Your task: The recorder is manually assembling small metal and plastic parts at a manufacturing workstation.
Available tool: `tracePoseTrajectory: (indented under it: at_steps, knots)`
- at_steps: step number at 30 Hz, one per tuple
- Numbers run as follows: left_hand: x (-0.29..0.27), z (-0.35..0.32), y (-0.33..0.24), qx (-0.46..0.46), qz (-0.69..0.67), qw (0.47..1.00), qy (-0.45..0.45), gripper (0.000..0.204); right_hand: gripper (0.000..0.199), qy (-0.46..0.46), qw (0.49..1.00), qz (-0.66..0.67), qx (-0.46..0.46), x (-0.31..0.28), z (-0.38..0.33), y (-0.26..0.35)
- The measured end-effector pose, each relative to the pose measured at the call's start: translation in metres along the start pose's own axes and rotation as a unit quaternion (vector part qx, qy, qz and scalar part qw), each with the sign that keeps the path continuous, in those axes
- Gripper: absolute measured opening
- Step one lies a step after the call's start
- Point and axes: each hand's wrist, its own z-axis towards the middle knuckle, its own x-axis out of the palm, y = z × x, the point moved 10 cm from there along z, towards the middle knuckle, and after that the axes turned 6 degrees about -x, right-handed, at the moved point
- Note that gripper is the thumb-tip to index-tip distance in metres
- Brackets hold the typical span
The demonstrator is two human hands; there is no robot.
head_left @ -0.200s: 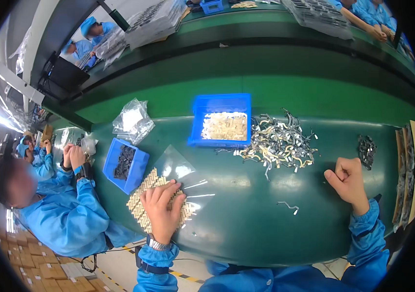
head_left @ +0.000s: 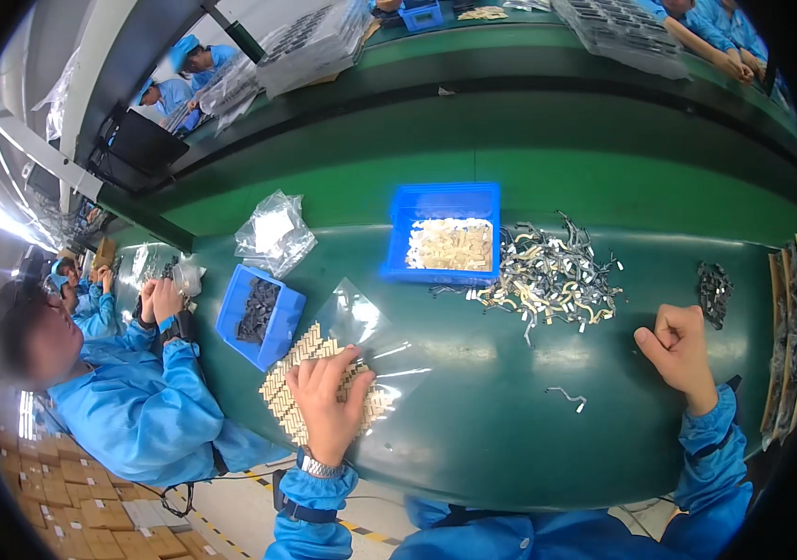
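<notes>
My left hand (head_left: 331, 406), with a metal-band watch at the wrist, lies with fingers spread over a clear plastic bag (head_left: 357, 315). Rows of small cream pieces (head_left: 288, 385) form a herringbone pattern under the hand, and it covers part of them. On the right, my right hand (head_left: 678, 347) is closed with its fingers curled in. Whether it holds anything is hidden. A single short grey cable with a white end (head_left: 566, 399) lies on the green table between my hands.
Beyond are a blue bin of cream pieces (head_left: 445, 189), a heap of short cables (head_left: 557, 280) and a clear bag (head_left: 275, 233). A blue bin of dark parts (head_left: 288, 308) stands left; a dark pile (head_left: 715, 296) lies right. A co-worker in blue (head_left: 137, 401) sits at left.
The whole scene sits slightly further right in the picture. Against the table, neither hand has visibly moved.
</notes>
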Motion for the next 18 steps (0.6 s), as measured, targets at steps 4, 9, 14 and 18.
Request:
tracePoseTrajectory:
  at_steps: [4, 9, 14, 18]
  knots:
    - [-0.0013, -0.0002, -0.0018, 0.005, -0.001, 1.000, -0.005, 0.027, 0.050, 0.004, 1.000, -0.002, 0.003, 0.0012, -0.0013, -0.0026]
    - [-0.0012, 0.0007, -0.0027, 0.014, 0.003, 1.000, -0.006, 0.027, 0.049, 0.010, 1.000, 0.008, 0.004, 0.0013, -0.0003, -0.0011]
    - [-0.0018, -0.0008, 0.0001, 0.011, 0.003, 1.000, -0.011, 0.025, 0.049, 0.012, 1.000, 0.016, 0.002, 0.0023, 0.0013, 0.0013]
    - [-0.0017, -0.0002, -0.0032, 0.015, 0.008, 1.000, -0.013, 0.024, 0.049, 0.013, 1.000, 0.002, -0.008, 0.0010, 0.0010, 0.0023]
